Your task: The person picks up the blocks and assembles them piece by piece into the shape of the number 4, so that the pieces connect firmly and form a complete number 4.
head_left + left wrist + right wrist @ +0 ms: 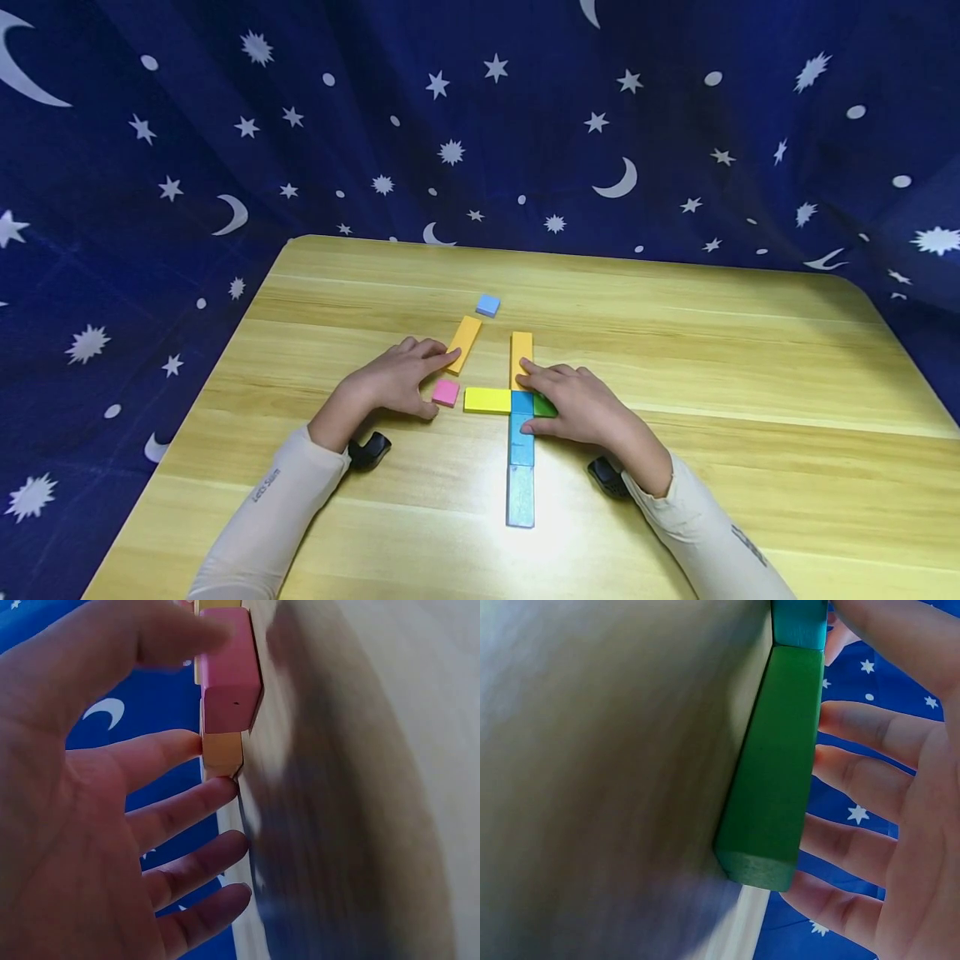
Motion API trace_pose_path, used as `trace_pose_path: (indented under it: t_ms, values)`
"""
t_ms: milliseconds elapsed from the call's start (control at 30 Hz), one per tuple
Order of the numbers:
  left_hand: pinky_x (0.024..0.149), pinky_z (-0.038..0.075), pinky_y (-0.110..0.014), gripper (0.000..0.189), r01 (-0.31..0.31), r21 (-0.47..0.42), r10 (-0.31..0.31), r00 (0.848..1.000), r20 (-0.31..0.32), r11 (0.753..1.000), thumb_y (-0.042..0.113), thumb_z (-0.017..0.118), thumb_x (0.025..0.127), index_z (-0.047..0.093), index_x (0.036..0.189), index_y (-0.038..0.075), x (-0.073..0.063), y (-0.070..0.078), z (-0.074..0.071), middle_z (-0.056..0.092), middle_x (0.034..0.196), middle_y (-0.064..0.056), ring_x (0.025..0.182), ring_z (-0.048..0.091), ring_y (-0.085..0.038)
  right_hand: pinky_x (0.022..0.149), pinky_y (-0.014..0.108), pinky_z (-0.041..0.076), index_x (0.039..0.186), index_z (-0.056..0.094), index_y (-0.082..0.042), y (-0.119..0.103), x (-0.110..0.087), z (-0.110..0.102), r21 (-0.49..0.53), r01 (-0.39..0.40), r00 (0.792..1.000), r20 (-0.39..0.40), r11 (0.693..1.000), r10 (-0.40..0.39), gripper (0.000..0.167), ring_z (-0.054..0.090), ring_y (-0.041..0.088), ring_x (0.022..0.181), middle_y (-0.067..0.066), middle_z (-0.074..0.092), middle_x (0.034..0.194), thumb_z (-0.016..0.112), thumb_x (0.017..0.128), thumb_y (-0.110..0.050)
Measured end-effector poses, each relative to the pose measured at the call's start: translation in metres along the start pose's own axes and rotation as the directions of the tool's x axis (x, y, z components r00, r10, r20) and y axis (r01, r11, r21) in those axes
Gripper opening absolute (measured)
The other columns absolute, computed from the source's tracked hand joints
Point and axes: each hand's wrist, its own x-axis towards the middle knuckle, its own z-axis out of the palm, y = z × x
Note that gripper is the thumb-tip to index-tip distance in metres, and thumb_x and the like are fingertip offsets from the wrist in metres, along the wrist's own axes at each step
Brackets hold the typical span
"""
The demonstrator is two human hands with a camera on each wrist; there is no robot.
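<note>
My left hand (397, 379) reaches over the table with spread fingers; its index fingertip lies at a tilted orange block (467, 337). Its thumb is beside a small pink block (446, 392); whether they touch I cannot tell. My right hand (581, 406) hovers over a green block (772, 765), partly hiding it in the head view. Its index fingertip meets an upright-lying orange block (521, 350), and its thumb is at a blue block (521, 450). A yellow block (487, 400), the green block and the blue pieces form a cross with that orange one.
A small light-blue block (488, 305) lies farther back on the wooden table (712, 358). Another blue block (521, 497) ends the cross toward the near side. Behind the table hangs a dark blue curtain (525, 108) with stars and moons.
</note>
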Motion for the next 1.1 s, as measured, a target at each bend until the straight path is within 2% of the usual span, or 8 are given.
trace_pose_path:
  t_ms: [133, 200, 400, 1100]
  values:
    - [0.101, 0.032, -0.043, 0.085, -0.007, -0.005, 0.007, 1.000, -0.012, 1.000, 0.053, 0.066, 0.074, 0.028, 0.144, 0.023, 0.0007, -0.0004, 0.0004, 0.036, 0.140, -0.004, 0.117, 0.036, -0.023, 0.088, 0.049, 0.040, 0.131, 0.051, -0.015, 0.0002, 0.0003, 0.0005, -0.001, 0.002, 1.000, -0.004, 1.000, -0.002, 0.067, 0.046, 0.031, 0.121, 0.004, 0.038, 0.144, 0.065, 0.076, -0.051]
    - [0.100, 0.033, -0.043, 0.081, -0.022, 0.003, 0.022, 0.999, -0.030, 1.000, 0.056, 0.062, 0.077, 0.031, 0.143, 0.022, 0.0017, -0.0011, 0.0011, 0.039, 0.138, -0.005, 0.116, 0.038, -0.025, 0.087, 0.049, 0.041, 0.131, 0.051, -0.015, 0.0005, 0.0004, 0.0009, -0.002, 0.004, 1.000, -0.006, 1.000, -0.004, 0.067, 0.046, 0.031, 0.120, 0.004, 0.038, 0.144, 0.065, 0.076, -0.051]
    - [0.097, 0.036, -0.042, 0.071, -0.061, 0.025, 0.063, 0.996, -0.066, 0.998, 0.051, 0.057, 0.082, 0.035, 0.141, 0.017, 0.0041, -0.0036, 0.0030, 0.045, 0.133, -0.007, 0.112, 0.042, -0.026, 0.086, 0.049, 0.041, 0.130, 0.052, -0.014, 0.0013, 0.0005, 0.0010, -0.008, 0.016, 1.000, -0.016, 1.000, -0.016, 0.066, 0.047, 0.031, 0.119, 0.005, 0.039, 0.143, 0.065, 0.076, -0.050]
    - [0.096, 0.038, -0.042, 0.069, -0.073, -0.008, 0.072, 0.995, -0.074, 0.997, 0.046, 0.060, 0.082, 0.038, 0.140, 0.016, 0.0035, -0.0028, 0.0013, 0.047, 0.131, -0.008, 0.111, 0.043, -0.026, 0.087, 0.050, 0.040, 0.130, 0.052, -0.014, 0.0006, 0.0007, 0.0000, 0.004, 0.001, 1.000, -0.001, 1.000, -0.001, 0.066, 0.046, 0.032, 0.121, 0.005, 0.038, 0.144, 0.065, 0.076, -0.051]
